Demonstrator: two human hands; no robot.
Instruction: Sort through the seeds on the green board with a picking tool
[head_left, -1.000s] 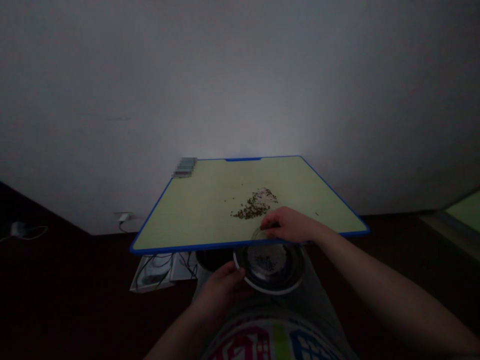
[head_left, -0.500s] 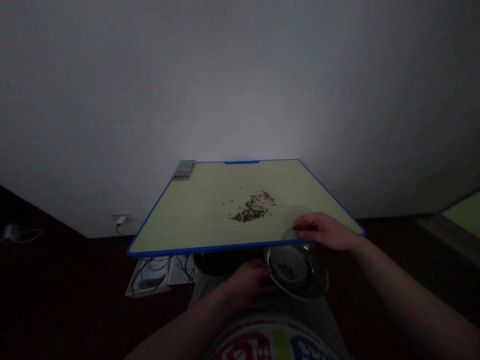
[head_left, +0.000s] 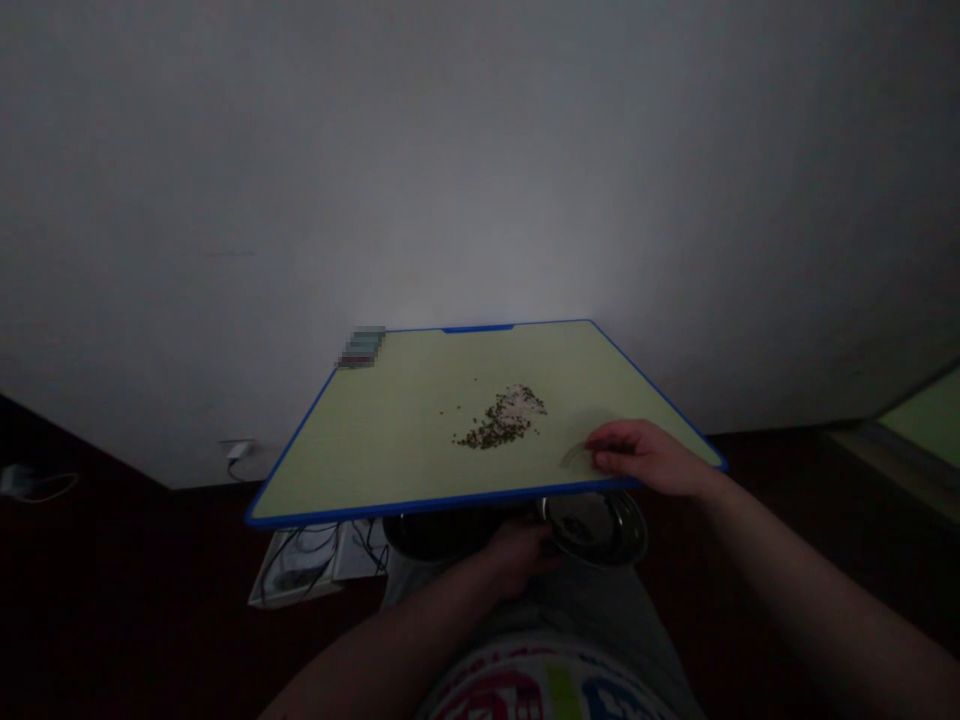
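The bowl (head_left: pixel 628 532) lies right of the left hand (head_left: pixel 521 555).

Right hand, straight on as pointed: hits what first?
Past the clear curved piece it seems to hold, the right hand would likely meet the scattered dark and pale bits on the board; hand height is unclear.

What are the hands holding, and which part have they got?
The left hand grips a metal bowl by its left rim. The right hand pinches a clear curved thing at its right side; what it is can't be told.
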